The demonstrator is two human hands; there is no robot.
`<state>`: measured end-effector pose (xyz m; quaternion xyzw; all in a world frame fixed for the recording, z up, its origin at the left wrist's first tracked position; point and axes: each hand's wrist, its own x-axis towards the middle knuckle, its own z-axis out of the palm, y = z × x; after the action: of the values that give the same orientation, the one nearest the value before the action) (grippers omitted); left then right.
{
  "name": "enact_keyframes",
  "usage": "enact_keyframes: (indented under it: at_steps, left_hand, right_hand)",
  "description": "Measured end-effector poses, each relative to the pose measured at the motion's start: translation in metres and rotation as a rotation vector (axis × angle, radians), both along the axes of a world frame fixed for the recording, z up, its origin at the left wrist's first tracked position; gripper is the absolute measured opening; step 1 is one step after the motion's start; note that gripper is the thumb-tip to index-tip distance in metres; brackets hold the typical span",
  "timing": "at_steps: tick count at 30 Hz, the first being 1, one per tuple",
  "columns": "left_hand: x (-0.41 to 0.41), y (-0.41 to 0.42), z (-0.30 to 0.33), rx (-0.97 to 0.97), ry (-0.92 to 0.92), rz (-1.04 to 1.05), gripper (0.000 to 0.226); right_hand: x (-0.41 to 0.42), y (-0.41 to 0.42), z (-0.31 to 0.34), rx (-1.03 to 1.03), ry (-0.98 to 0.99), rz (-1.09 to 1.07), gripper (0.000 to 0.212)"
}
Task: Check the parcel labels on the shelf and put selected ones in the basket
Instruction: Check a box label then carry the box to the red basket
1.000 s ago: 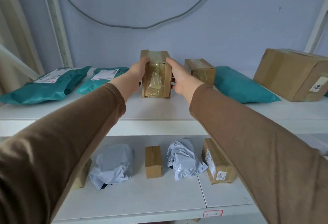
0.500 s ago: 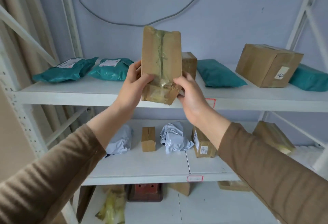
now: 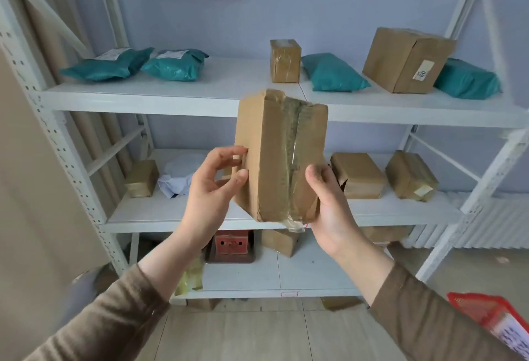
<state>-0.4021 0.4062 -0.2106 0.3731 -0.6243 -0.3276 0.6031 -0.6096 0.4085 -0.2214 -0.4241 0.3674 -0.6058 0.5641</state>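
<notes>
1. The shelf (image 3: pixel 200 97) is a white metal rack with three tiers in view. The top tier carries teal mailer bags (image 3: pixel 174 64), a small taped box (image 3: pixel 285 60) and a large box (image 3: pixel 406 60) with a sticker; more brown boxes and a pale bag sit on the tier below.
2. The parcel (image 3: pixel 274 157), a brown cardboard box sealed with clear tape, is held upright in the air in front of the middle tier, clear of the shelf. No label shows on the faces turned to the camera.
3. The basket (image 3: pixel 486 315), red, shows only as a corner at the lower right, near the right sleeve.
4. The right hand (image 3: pixel 332 206) cups the parcel's lower right corner, thumb pressed on the taped face.
5. The left hand (image 3: pixel 211 189) pinches the parcel's left edge lightly between thumb and curled fingers.
6. Risks, as I judge them: the grip is low on a tall box, so turning it to find the label could tip it out; slick tape under the right thumb may slip; a hidden label could be misread.
</notes>
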Motion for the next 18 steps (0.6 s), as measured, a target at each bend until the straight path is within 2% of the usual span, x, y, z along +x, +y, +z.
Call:
enact_keyframes:
  at_steps: [2,5,7,10,12,14,16,18]
  left_hand:
    - [0.002,0.002,-0.01,0.065,-0.002,0.039,0.042]
    - [0.002,0.0,-0.015,0.205,-0.043,0.105,0.097]
    - [-0.002,-0.001,-0.012,0.376,0.014,-0.074,0.119]
    - [-0.006,0.002,-0.005,0.631,0.145,-0.387,0.111]
    - [-0.008,-0.001,-0.006,0.706,0.209,-0.472,0.085]
    - [-0.007,-0.008,-0.011,0.736,0.212,-0.493,0.063]
    - [-0.004,-0.013,-0.016,0.72,0.131,-0.514,0.068]
    - [-0.002,-0.019,-0.02,0.641,0.042,-0.499,0.078]
  right_hand:
    - [-0.006,0.009,-0.012,0.008,-0.06,0.039,0.06]
    - [-0.014,0.012,-0.02,0.032,-0.104,0.082,0.04]
    - [-0.018,0.007,-0.024,0.082,-0.142,0.135,0.041]
    - [-0.022,-0.003,-0.024,0.209,-0.137,0.16,0.051]
    - [-0.026,-0.01,-0.023,0.246,-0.154,0.163,0.054]
    - [-0.032,-0.015,-0.02,0.27,-0.151,0.159,0.049]
    - [-0.04,-0.022,-0.016,0.298,-0.127,0.171,0.048]
    - [-0.048,-0.033,-0.017,0.291,0.023,0.189,0.05]
